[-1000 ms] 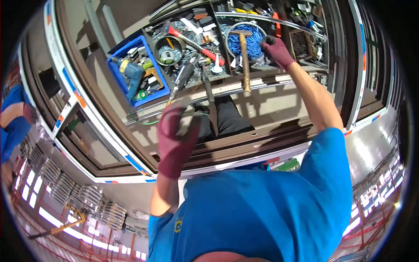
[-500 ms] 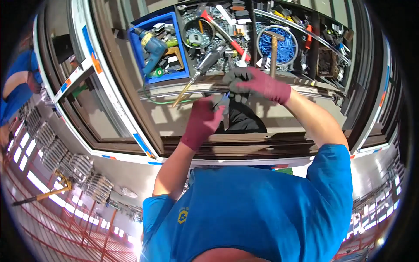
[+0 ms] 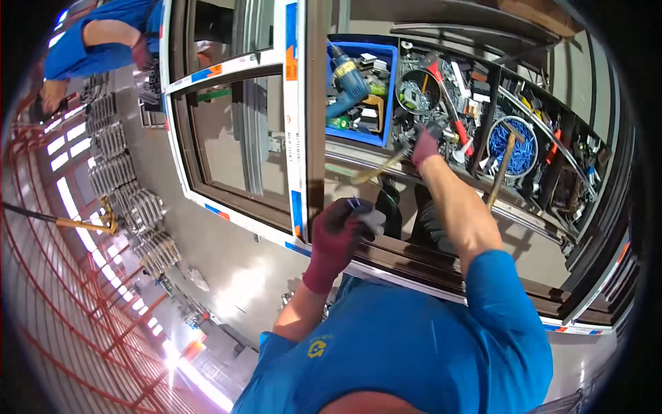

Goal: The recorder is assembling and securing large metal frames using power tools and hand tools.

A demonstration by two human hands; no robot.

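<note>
My left hand [image 3: 339,231], in a maroon and dark grey glove, is closed around a small pale grey piece [image 3: 373,219]. Slim blue bits like plugs or screws [image 3: 354,203] stick up by its fingers. Farther away, my gloved right hand [image 3: 426,142] closes around the dark handle of a screwdriver-like tool at the front of the parts box. Its long gold shaft [image 3: 376,172] slants toward the near left, smeared by motion. The handle is mostly hidden by the hand.
A brown window frame [image 3: 316,138] surrounds the work area. Beyond the hands stand a blue bin [image 3: 392,90] with a drill [image 3: 350,81], a tub of blue plugs or screws [image 3: 534,148], and a hammer [image 3: 503,165]. Another person's arm [image 3: 110,33] is at the upper left.
My hands have parted: the right has moved to the tool and taken hold of its handle, while the left has drawn nearer my body with the small piece. The view has turned left.
</note>
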